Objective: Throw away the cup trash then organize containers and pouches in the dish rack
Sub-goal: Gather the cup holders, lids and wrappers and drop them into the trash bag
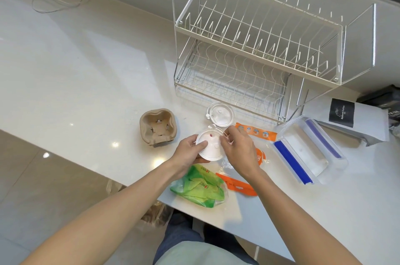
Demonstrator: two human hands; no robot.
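White cup lid [209, 145] between both hands

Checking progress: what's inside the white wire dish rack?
Both tiers of the white wire dish rack look empty; the lower tier's back is partly screened by the upper tier.
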